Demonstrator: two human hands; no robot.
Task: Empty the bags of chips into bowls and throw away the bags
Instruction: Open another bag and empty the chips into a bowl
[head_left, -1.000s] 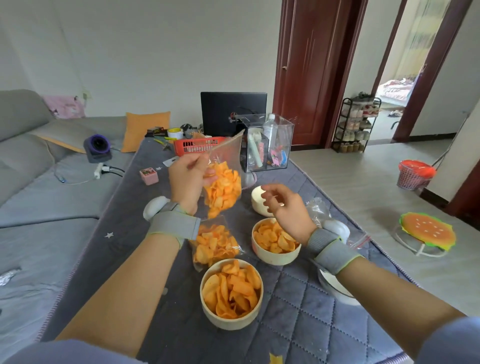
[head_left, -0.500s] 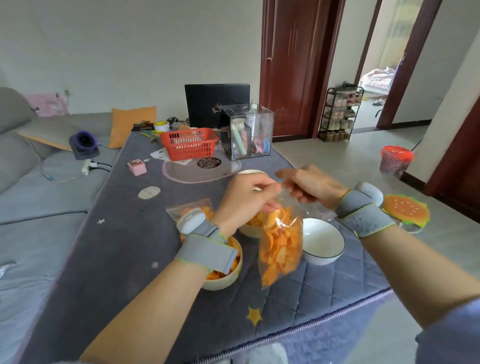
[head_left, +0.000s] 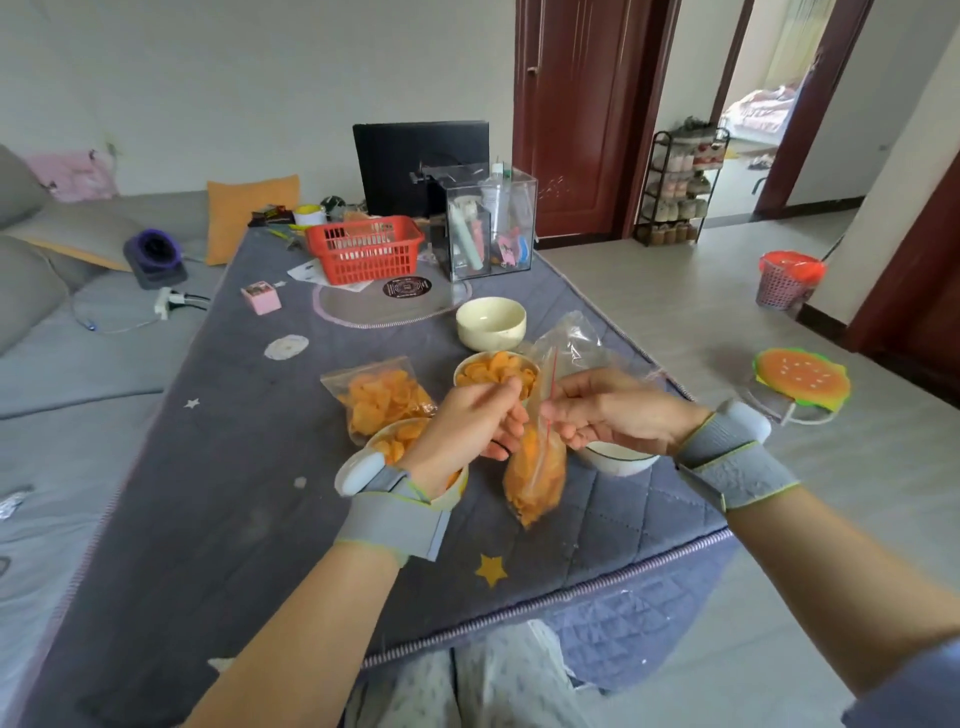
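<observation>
Progress looks partial, judging by how things lie: two bowls already hold chips, the far filled bowl (head_left: 496, 370) and a near filled bowl (head_left: 410, 441) partly hidden behind the left wrist. One empty clear bag (head_left: 571, 345) lies crumpled on the surface (head_left: 234, 493), not yet thrown away. Both hands pinch the mouth of a full bag of chips (head_left: 535, 467), which hangs above the surface just beside a white bowl (head_left: 615, 460) that appears empty. The left hand (head_left: 467, 431) and right hand (head_left: 613, 410) are each clamped on one side of the zip strip, seemingly pulling it open. Another sealed bag (head_left: 382, 397) waits flat, and an empty cream bowl (head_left: 491, 323) stands farther back. A lined pink bin (head_left: 787, 280) sits well apart on the floor.
</observation>
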